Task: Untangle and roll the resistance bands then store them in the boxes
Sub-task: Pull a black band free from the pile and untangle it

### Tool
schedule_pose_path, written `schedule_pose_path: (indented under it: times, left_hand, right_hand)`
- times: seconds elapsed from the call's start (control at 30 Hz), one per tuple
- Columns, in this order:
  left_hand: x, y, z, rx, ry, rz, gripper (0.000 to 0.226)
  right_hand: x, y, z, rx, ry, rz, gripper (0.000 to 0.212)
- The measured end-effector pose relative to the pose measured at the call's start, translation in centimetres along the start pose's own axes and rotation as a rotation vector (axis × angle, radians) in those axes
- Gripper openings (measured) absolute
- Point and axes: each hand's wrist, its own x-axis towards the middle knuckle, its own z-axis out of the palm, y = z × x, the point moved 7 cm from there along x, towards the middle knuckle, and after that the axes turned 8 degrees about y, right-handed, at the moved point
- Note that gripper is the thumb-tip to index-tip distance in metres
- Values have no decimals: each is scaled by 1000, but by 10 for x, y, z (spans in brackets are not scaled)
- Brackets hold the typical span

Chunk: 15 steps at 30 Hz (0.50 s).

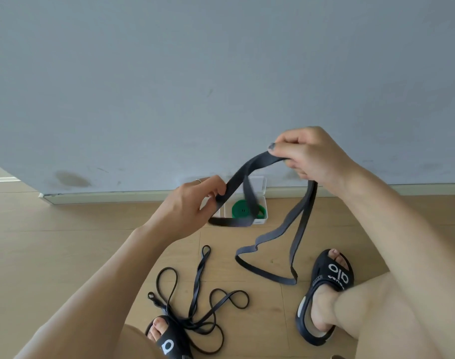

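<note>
A wide dark grey resistance band stretches between both hands, and its long loop hangs down onto the wooden floor. My left hand pinches one part of it low at centre. My right hand grips another part higher up to the right. Behind the band stands a white plastic box against the wall, holding a rolled green band. A second white box sits to its left, mostly hidden by my left hand. A tangle of thin black bands lies on the floor near my left foot.
My feet in black slides rest on the floor, the right one beside the hanging loop, the left one under the thin bands. A grey wall with a pale baseboard rises just behind the boxes.
</note>
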Motion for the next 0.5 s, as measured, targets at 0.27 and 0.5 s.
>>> schedule_pose_path:
  times: [0.27,0.5]
  left_hand:
    - [4,7,15,-38,-97,-145,44]
    - [4,3,20,-388,-153,-499,56]
  right_hand:
    - [-8,-7,25,93,-144,-3,33]
    - [-3,-8,29,20,-103,-32,24]
